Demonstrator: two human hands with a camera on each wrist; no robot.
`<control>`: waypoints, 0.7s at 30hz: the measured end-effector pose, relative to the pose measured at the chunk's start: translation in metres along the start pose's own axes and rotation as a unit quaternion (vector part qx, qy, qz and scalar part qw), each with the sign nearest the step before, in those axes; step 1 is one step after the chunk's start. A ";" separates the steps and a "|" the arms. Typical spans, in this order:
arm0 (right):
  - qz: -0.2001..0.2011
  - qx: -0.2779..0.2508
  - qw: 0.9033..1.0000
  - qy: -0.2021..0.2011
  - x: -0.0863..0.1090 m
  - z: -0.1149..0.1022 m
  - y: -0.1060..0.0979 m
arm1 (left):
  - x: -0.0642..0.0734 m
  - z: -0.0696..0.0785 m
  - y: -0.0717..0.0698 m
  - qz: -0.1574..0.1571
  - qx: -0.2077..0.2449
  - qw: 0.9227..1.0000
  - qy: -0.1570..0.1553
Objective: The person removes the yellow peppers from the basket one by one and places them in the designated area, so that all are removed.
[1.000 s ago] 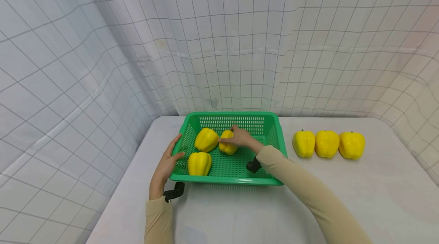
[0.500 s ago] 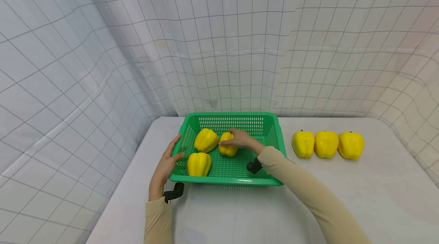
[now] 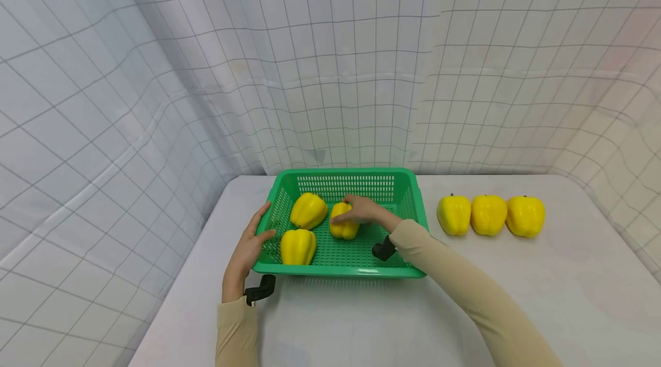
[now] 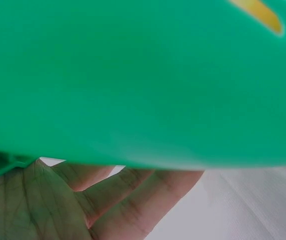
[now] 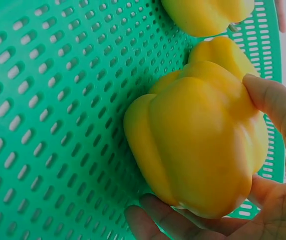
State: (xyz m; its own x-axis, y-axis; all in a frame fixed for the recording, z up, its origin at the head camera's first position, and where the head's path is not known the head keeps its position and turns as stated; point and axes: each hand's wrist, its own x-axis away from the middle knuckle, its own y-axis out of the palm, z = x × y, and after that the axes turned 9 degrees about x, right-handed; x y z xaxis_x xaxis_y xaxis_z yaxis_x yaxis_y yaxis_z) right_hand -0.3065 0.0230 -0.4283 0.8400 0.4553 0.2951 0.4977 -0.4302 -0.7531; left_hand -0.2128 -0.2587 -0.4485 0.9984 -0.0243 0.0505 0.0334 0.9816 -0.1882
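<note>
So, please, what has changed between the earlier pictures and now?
The right hand and the yellow pepper it holds shifted slightly toward the near side of the green basket. The left hand on its rim, the basket and the other five peppers stayed.

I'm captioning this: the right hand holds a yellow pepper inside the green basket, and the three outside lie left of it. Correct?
The side is wrong: the head view shows the three outside peppers right of the green basket. The right hand does hold a yellow pepper inside it.

The desk (image 3: 361, 321) is viewed from the head, forward and down. The green basket (image 3: 341, 270) is shared by both close wrist views.
</note>
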 end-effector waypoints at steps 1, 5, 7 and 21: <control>-0.001 -0.002 1.000 0.002 0.000 0.000 0.000 | 0.000 0.000 0.000 0.001 0.001 1.000 -0.001; -0.005 -0.012 1.000 0.006 0.002 0.000 0.000 | 0.000 -0.001 0.000 0.001 -0.001 1.000 0.001; -0.006 -0.013 1.000 0.008 0.003 0.000 -0.001 | 0.000 -0.001 0.000 0.001 0.000 1.000 0.000; -0.013 0.009 1.000 0.000 0.004 0.001 -0.001 | -0.001 -0.002 0.000 -0.001 0.000 1.000 -0.003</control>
State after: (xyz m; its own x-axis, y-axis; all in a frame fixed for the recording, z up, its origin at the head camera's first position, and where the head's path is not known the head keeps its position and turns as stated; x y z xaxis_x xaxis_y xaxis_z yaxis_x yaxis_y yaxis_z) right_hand -0.3036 0.0263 -0.4268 0.8266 0.4658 0.3157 0.5161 -0.4037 -0.7555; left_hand -0.2133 -0.2592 -0.4500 0.9981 -0.0246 0.0571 0.0350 0.9815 -0.1884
